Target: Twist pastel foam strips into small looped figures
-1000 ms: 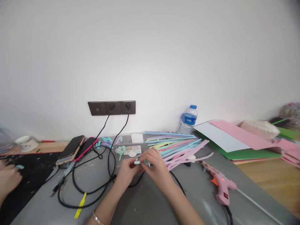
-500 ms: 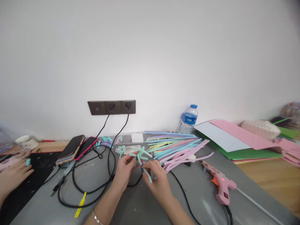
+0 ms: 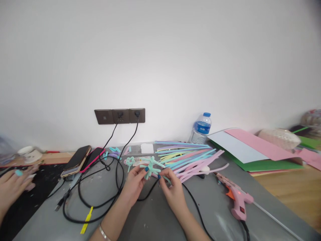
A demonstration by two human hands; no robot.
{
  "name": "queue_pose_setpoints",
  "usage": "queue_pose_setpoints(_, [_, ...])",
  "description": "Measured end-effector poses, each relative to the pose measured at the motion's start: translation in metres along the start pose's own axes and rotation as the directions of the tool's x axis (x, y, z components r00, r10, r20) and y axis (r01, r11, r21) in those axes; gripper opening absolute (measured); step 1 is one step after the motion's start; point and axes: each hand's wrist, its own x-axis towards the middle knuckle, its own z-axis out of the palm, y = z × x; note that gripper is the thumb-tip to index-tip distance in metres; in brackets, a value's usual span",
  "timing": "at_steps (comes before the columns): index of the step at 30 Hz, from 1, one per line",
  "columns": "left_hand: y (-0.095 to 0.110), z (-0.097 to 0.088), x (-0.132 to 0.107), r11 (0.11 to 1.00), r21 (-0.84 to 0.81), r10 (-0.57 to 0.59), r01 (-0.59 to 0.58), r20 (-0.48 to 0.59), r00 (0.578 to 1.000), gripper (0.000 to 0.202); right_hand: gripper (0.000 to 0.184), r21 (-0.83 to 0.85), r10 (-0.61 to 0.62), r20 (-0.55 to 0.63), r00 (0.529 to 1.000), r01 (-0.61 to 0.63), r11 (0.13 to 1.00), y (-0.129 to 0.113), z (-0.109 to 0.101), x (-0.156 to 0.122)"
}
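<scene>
Between my two hands is a mint-green pipe cleaner figure (image 3: 151,166), bent into loops with several ends sticking out. My left hand (image 3: 136,184) pinches it from the left, thumb on top. My right hand (image 3: 172,187) pinches a mint-green strand at the figure's lower right, its fingertips partly covering it. Just behind my left hand lies another looped mint-green piece (image 3: 129,162). A fan of pastel pipe cleaners (image 3: 187,155) spreads on the grey table behind my right hand.
A pink glue gun (image 3: 239,199) lies at right, its light on. Black cables (image 3: 94,221) loop at left beside two phones (image 3: 76,160). A water bottle (image 3: 201,129) leans by the wall near coloured paper (image 3: 263,147). Another person's hand (image 3: 12,189) works at far left.
My right hand has moved slightly up and right; the strand that hung below it no longer shows. My left hand has turned the figure a little. The other person's hand has shifted left.
</scene>
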Motion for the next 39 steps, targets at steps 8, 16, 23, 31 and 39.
queue_pose_setpoints(8, [0.001,-0.002,-0.003,0.991,0.032,-0.136,0.133,0.130,0.982,0.027,0.009,0.104,0.011,0.097,0.995,-0.021,0.994,0.007,-0.012,0.008])
queue_pose_setpoints(16, [0.002,-0.003,-0.007,0.965,0.120,-0.254,0.232,0.227,0.940,0.023,0.011,0.207,-0.013,0.139,0.990,-0.016,0.978,0.006,-0.020,0.014])
queue_pose_setpoints(23, [0.002,-0.005,-0.009,0.934,0.200,-0.340,0.295,0.247,0.908,0.026,0.008,0.205,-0.070,0.123,0.990,0.044,0.978,0.008,-0.023,0.015])
queue_pose_setpoints(31, [0.004,-0.004,-0.012,0.904,0.287,-0.397,0.317,0.288,0.872,0.026,0.007,0.249,0.009,0.209,0.978,-0.062,0.967,0.010,-0.032,0.019])
queue_pose_setpoints(39, [-0.003,-0.006,-0.007,0.893,0.391,-0.339,0.223,0.257,0.905,0.031,0.016,0.355,0.065,0.182,0.981,-0.127,0.926,0.017,-0.027,0.017])
